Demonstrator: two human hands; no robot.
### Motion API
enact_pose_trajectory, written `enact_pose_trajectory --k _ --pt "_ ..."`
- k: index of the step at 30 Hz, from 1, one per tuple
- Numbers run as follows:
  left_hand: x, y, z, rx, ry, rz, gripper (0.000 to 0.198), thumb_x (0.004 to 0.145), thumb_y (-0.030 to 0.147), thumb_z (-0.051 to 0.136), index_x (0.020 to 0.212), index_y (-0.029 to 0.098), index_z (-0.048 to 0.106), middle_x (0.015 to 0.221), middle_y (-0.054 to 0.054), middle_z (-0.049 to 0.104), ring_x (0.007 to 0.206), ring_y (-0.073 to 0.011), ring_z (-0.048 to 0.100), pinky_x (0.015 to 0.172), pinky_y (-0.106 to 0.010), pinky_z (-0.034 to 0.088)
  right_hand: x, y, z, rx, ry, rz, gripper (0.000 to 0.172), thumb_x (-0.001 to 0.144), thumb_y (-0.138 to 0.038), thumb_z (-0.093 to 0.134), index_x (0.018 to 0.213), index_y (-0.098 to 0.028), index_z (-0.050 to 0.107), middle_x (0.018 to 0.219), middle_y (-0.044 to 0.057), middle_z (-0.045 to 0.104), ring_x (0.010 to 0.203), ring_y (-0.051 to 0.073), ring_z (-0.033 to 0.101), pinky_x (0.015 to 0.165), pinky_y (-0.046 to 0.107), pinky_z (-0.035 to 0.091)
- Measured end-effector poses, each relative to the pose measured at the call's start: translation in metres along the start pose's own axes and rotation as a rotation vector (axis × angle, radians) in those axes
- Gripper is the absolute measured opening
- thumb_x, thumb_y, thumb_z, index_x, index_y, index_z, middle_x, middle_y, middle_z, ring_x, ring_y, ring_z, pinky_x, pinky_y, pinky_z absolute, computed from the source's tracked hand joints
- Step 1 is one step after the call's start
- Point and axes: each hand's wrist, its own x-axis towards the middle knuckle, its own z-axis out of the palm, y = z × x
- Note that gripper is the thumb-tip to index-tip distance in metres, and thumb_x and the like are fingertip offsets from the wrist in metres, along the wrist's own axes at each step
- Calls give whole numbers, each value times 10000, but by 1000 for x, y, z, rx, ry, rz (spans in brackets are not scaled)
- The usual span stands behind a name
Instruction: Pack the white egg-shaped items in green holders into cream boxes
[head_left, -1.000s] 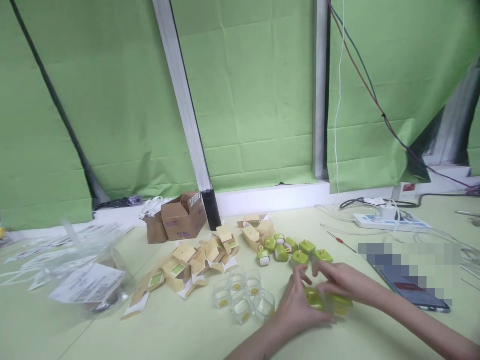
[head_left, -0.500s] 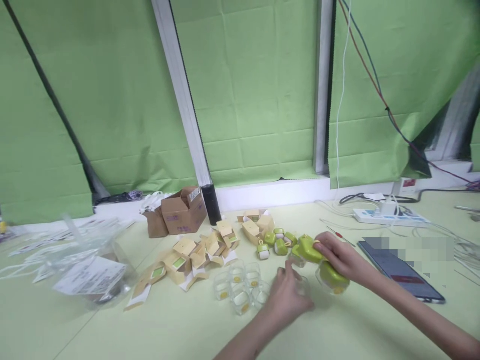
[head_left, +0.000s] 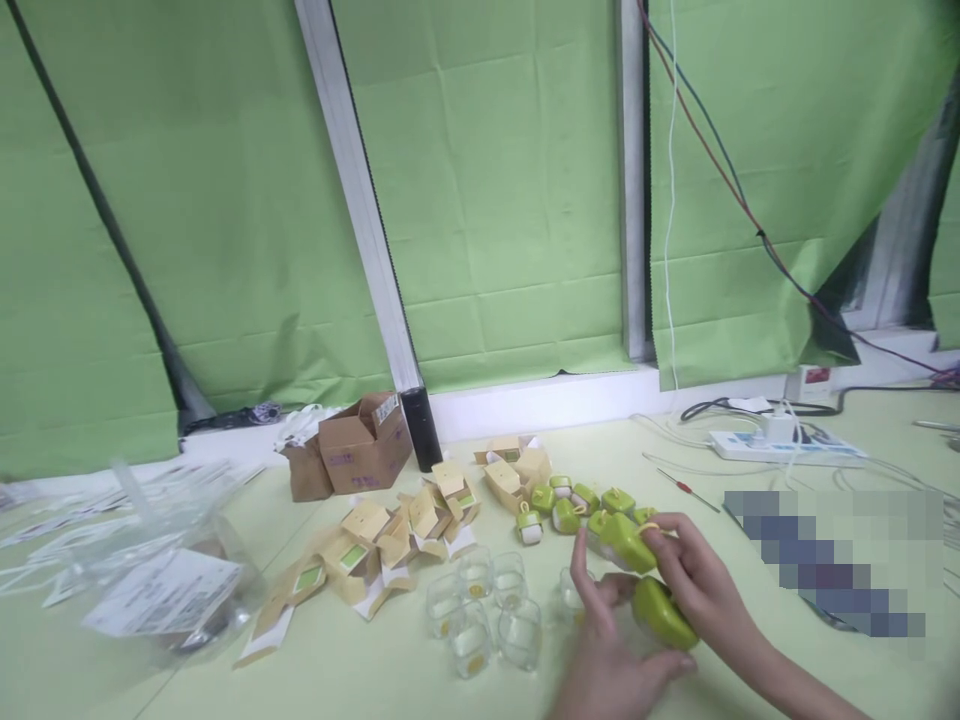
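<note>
My right hand point(head_left: 701, 585) is closed round two green lidded pieces point(head_left: 637, 570), one by the fingertips and one under the palm. My left hand point(head_left: 611, 660) lies just below it with fingers partly spread, its fingertips at a small clear plastic cup point(head_left: 571, 592) on the table; whether it grips the cup I cannot tell. More green pieces point(head_left: 577, 500) lie in a row behind the hands. Several clear cups point(head_left: 480, 605) stand to the left.
Folded tan cardboard boxes point(head_left: 405, 525) lie scattered mid-table, with a brown carton point(head_left: 364, 445) and a black cylinder point(head_left: 421, 428) behind. A clear plastic bag point(head_left: 142, 560) sits at left. A power strip point(head_left: 780, 445) and cables lie at right, beside a blurred flat item point(head_left: 832, 560).
My right hand lifted two green pieces off the table, swung them back, then drew them toward me. My left hand moved to the clear cup.
</note>
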Motion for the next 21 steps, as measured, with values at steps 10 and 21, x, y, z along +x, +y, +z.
enact_pose_trajectory --k 10,21 --pt "-45 -15 -143 537 618 133 338 716 506 583 907 233 642 986 -57 647 1023 -283 533 957 -431 366 38 41 -39 -332 -291 -118 311 915 -478 360 750 -246 484 569 -27 561 507 160 550 495 249 398" --pt "-69 -92 -182 968 836 85 419 782 384 440 1156 205 504 1196 -104 563 1122 -305 464 942 -494 357 40 88 -47 -628 -517 -205 278 927 -431 344 772 -271 511 529 -20 586 465 190 561 465 259 257"
